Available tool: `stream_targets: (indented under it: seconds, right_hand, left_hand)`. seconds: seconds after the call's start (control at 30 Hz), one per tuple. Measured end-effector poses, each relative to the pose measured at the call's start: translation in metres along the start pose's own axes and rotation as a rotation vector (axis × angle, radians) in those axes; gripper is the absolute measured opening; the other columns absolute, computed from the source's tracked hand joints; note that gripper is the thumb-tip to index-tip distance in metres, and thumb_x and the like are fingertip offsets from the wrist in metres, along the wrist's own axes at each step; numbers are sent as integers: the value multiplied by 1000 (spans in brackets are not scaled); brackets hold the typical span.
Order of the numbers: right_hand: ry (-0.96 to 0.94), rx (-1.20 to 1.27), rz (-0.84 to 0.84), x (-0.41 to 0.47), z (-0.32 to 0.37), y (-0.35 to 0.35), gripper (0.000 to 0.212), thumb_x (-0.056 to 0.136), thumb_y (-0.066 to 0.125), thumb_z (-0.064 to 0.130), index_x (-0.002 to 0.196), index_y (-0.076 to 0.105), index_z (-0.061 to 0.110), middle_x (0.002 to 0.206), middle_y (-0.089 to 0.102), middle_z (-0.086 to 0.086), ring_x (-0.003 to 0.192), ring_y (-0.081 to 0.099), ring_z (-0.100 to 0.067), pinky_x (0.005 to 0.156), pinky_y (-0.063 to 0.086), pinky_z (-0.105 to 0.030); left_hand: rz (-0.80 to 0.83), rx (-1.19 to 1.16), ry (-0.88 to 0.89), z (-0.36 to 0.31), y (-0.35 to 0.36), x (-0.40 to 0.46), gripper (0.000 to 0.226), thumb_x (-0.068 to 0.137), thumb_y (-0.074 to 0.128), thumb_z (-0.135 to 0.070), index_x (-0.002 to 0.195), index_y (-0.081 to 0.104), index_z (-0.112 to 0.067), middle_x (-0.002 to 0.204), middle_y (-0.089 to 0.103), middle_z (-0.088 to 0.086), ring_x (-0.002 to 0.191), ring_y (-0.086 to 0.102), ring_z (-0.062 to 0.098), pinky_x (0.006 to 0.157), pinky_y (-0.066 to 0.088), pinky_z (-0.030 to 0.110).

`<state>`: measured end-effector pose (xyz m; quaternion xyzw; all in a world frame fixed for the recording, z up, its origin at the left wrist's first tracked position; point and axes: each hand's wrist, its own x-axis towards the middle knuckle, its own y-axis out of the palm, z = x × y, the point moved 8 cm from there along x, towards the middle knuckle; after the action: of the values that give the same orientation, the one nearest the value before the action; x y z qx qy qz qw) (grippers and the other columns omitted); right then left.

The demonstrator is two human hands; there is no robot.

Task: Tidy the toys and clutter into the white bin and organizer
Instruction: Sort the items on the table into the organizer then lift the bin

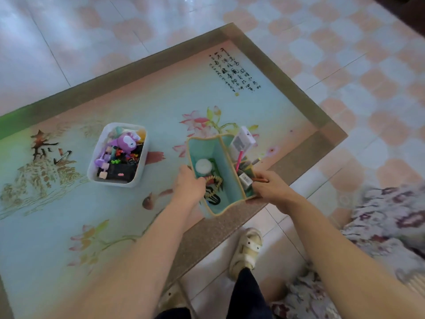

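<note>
A teal organizer (208, 149) with a tan rim stands near the table's right edge. My left hand (187, 184) grips its left wall, thumb over the rim. My right hand (269, 185) grips its right side. The big compartment holds a white round lid (203, 166) and black and yellow hair ties (213, 187). The narrow right compartment holds pens, a pink stick (239, 157) and a white box (242, 140). The white bin (96, 157) sits to the left, full of toys, with a purple figure (126, 141) on top.
The glass table (69, 215) has a painted flower scene and a brown border (207, 233). The organizer is close to that right edge. Below the edge are my sandalled foot (247, 247) on tiled floor and a flowered cloth (379, 226) at right.
</note>
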<state>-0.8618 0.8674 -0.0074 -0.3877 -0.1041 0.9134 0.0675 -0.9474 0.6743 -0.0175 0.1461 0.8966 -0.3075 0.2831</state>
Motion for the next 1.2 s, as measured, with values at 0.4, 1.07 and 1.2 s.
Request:
stream_targets:
  seconds: [0.4,1.07,1.2]
  right_hand:
    - [40,64,-330,80,-44,-245,29,87,43,-2,102,67,5,103,66,-29,88,67,-38,73,58,-55]
    - [98,49,-396,176,-86,-458,33,88,40,-8,109,63,1,95,64,-21,81,63,-28,77,57,-45]
    - [76,63,-451,185,-82,-478,35,88,36,-9,108,64,-1,92,63,-19,78,59,-28,74,57,-43]
  left_hand:
    - [45,-53,58,-171,212,73,29,86,48,-1,115,43,-1,102,50,9,99,53,25,74,42,37]
    - [141,-353,-93,-278,402,134,40,89,59,-15,123,37,-14,122,50,11,104,51,27,93,48,44]
    - [113,-370,-103,-287,417,132,40,91,58,-16,123,34,-12,109,46,5,95,44,22,81,40,32]
